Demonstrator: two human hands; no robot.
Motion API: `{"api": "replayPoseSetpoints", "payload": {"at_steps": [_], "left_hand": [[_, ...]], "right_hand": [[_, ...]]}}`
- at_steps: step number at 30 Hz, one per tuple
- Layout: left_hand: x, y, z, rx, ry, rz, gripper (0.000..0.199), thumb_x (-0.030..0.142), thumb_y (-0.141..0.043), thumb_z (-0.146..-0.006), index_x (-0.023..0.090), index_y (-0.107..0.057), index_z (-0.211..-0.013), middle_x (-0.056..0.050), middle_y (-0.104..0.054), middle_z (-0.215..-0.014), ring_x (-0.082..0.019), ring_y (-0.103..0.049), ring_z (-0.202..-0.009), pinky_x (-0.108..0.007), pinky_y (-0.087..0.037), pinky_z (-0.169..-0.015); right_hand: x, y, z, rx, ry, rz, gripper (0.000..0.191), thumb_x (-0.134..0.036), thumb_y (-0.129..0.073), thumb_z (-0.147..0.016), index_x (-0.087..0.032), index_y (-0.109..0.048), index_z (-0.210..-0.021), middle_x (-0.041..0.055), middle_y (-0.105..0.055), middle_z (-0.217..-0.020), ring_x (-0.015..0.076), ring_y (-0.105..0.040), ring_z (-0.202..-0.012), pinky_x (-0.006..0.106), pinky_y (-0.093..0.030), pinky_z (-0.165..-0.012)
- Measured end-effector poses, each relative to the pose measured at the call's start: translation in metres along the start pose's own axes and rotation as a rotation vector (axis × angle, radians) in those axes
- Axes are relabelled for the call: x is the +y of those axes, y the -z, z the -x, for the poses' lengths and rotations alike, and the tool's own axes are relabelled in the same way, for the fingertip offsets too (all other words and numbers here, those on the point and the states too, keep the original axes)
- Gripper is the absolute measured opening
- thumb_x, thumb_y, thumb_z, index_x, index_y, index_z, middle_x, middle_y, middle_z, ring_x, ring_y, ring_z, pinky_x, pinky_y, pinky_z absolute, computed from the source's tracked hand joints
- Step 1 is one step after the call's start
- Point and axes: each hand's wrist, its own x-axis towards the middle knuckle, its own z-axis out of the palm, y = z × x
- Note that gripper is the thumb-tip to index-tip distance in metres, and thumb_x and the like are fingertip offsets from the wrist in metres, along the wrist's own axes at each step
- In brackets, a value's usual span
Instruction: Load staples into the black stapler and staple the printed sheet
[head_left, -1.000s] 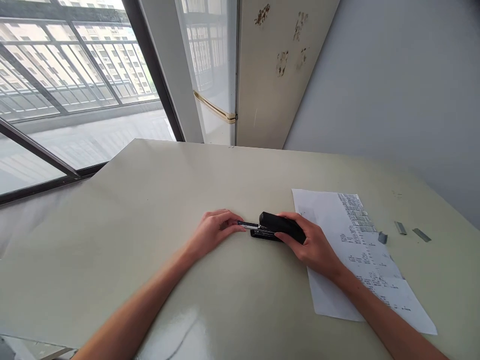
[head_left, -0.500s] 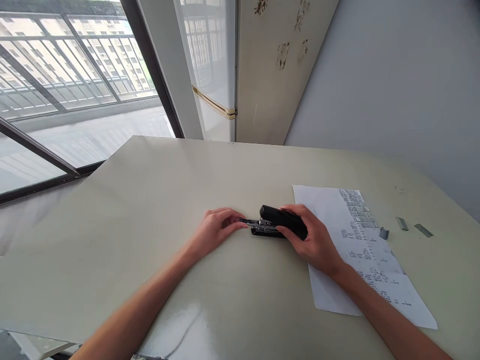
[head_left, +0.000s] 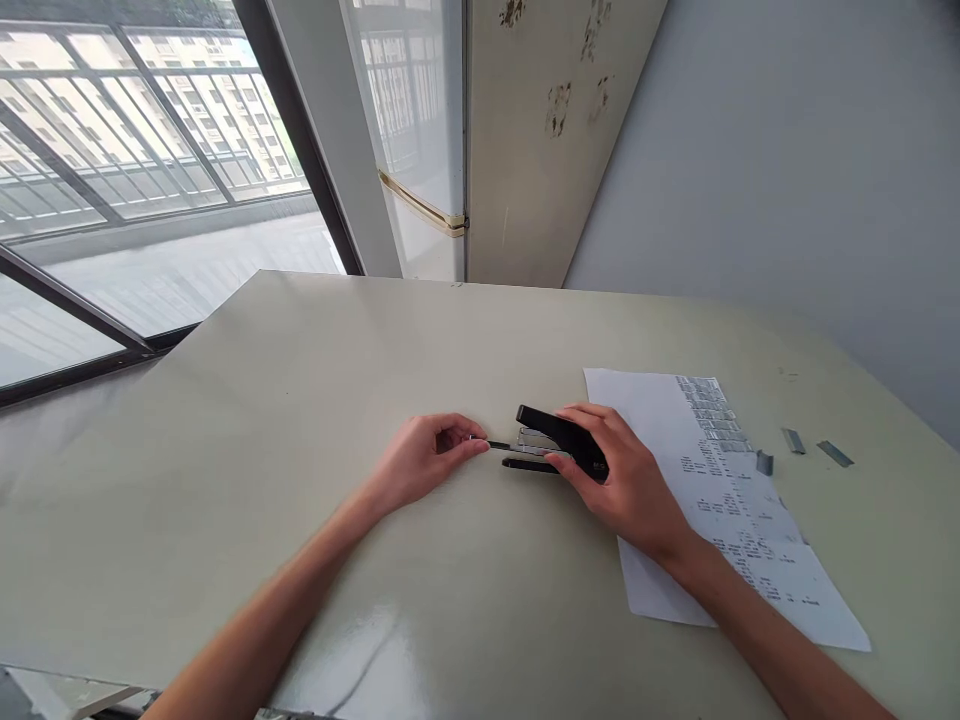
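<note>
A black stapler [head_left: 559, 430] lies across the middle of the table with its top arm tilted up, apart from its base. My right hand [head_left: 622, 480] is closed around its right end. From the gap between arm and base, a thin metal-and-black piece of the stapler [head_left: 502, 445] points left. My left hand [head_left: 426, 458] pinches the free tip of that piece between thumb and fingers. The exact shape of the pinched tip is hidden by the fingers.
A printed paper sheet [head_left: 652, 590] lies under and beyond my right wrist. Several small grey strips [head_left: 835, 453] rest on or right of it. The pale table [head_left: 225, 500] stretches to a window [head_left: 150, 150], a fridge [head_left: 420, 120] and a wall [head_left: 787, 180].
My left hand has shifted slightly left with the thin piece, more of which now shows outside the stapler. The stapler's arm and metal channel sit higher above the base.
</note>
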Motion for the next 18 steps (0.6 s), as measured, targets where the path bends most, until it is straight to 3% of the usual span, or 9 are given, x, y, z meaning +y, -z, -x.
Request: {"api": "replayPoseSetpoints", "payload": {"at_steps": [3,7,13,18], "left_hand": [[0.003,0.001,0.001,-0.006,0.029,0.048,0.034,0.055,-0.071,-0.091,0.023,-0.079,-0.098,0.002,-0.060,-0.075,-0.013,-0.050,-0.066,-0.026,-0.038,-0.061],[0.005,0.002,0.003,-0.008,0.037,0.055,0.034,0.054,-0.074,-0.087,0.023,-0.080,-0.099,0.002,-0.058,-0.074,-0.014,-0.050,-0.066,-0.027,-0.039,-0.062],[0.002,0.002,0.006,0.006,-0.082,-0.061,0.028,0.050,-0.070,-0.094,0.026,-0.081,-0.103,0.000,-0.066,-0.079,-0.015,-0.055,-0.070,-0.027,-0.042,-0.064],[-0.003,-0.007,0.007,0.048,-0.173,-0.118,0.025,0.046,-0.071,-0.095,0.024,-0.082,-0.103,0.001,-0.065,-0.080,-0.013,-0.054,-0.065,-0.026,-0.043,-0.063]], "right_hand": [[-0.001,0.004,-0.003,-0.087,-0.140,-0.001,0.052,-0.064,-0.064,-0.098,-0.033,-0.061,-0.140,0.0088,-0.072,-0.132,0.0341,-0.069,-0.124,0.055,-0.058,-0.103],[-0.004,0.008,-0.005,-0.167,-0.158,-0.156,0.049,-0.060,-0.070,-0.095,-0.034,-0.061,-0.136,0.0062,-0.074,-0.125,0.0299,-0.072,-0.117,0.047,-0.062,-0.097],[0.001,0.003,-0.009,-0.116,0.161,-0.100,0.027,-0.040,-0.063,-0.105,-0.033,-0.061,-0.131,0.0059,-0.070,-0.122,0.0255,-0.073,-0.108,0.042,-0.062,-0.094],[0.005,0.005,-0.002,0.082,0.341,0.138,0.032,-0.030,-0.066,-0.103,-0.032,-0.060,-0.135,0.0101,-0.067,-0.130,0.0287,-0.069,-0.116,0.048,-0.060,-0.097]]}}
